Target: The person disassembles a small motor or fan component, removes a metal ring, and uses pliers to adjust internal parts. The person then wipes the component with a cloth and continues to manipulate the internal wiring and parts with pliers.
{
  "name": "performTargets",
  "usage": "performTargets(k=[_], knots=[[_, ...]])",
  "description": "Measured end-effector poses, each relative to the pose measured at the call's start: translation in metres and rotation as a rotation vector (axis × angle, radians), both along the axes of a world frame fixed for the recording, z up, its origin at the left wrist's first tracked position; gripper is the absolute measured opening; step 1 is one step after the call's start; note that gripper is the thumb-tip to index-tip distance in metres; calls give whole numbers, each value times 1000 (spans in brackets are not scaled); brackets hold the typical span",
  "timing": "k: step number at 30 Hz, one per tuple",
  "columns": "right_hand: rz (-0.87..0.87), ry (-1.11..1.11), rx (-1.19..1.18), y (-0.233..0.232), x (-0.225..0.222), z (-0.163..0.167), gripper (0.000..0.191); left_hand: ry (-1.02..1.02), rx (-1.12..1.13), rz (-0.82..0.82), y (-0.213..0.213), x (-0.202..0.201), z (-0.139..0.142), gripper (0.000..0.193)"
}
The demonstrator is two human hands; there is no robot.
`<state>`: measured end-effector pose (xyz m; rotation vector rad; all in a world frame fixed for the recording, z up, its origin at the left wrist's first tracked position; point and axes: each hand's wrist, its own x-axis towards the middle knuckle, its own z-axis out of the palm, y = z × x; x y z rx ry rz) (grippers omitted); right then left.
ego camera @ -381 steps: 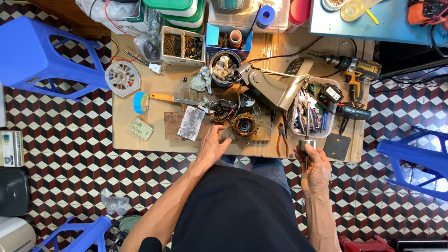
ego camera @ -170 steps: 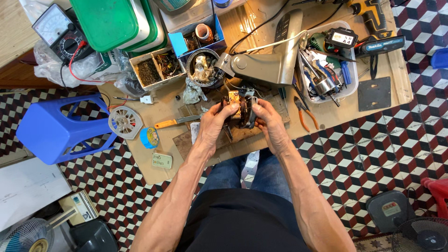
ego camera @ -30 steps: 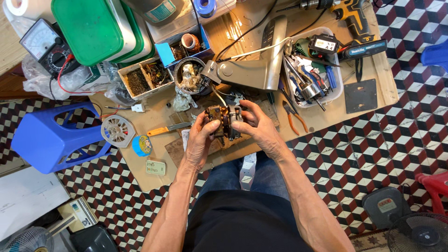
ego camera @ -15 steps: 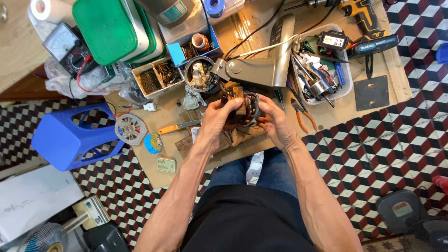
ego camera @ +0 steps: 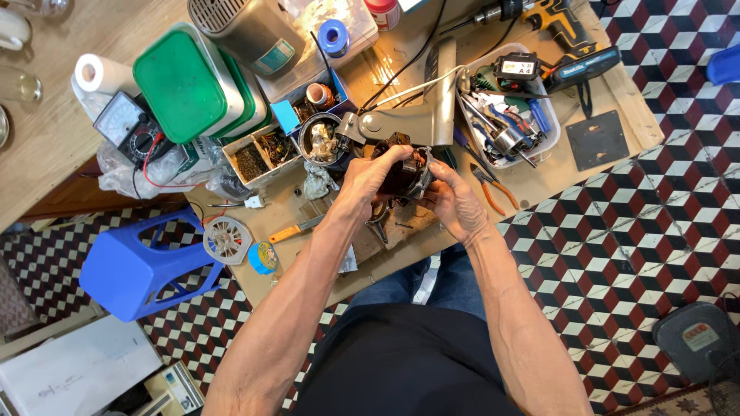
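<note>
Right now, both hands are gripping a small dark motor (ego camera: 405, 171) above the cluttered surface (ego camera: 539, 196): the left hand (ego camera: 366, 179) is curling its fingers over the top at 9 o'clock, while the right hand (ego camera: 455, 202) is pinching its side at 4 o'clock. Orange-handled pliers (ego camera: 493, 185) are lying just beyond the right hand at 2 o'clock, and a grey metal bracket (ego camera: 416, 119) is sitting at 12 o'clock from the motor.

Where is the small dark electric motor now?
Head view, centre: the small dark electric motor is held between left hand and right hand, below the grey metal stand.
</note>
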<state>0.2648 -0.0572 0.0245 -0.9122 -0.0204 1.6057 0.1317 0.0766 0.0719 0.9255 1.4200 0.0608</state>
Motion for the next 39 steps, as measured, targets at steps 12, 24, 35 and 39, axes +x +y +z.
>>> performTargets(k=[12, 24, 35, 39], knots=[[-30, 37, -75, -11, -8, -3, 52, 67, 278, -144, -17, 10, 29, 53], [-198, -677, -394, -50, -44, -1, 29, 275, 221, -226, -25, -3, -13, 121], [-351, 62, -207, -23, -86, 0, 24, -97, -72, 104, -15, -16, -8, 67], [-340, 49, -261, -19, -87, 2, 23, -100, -114, 163, -15, -20, -8, 70]])
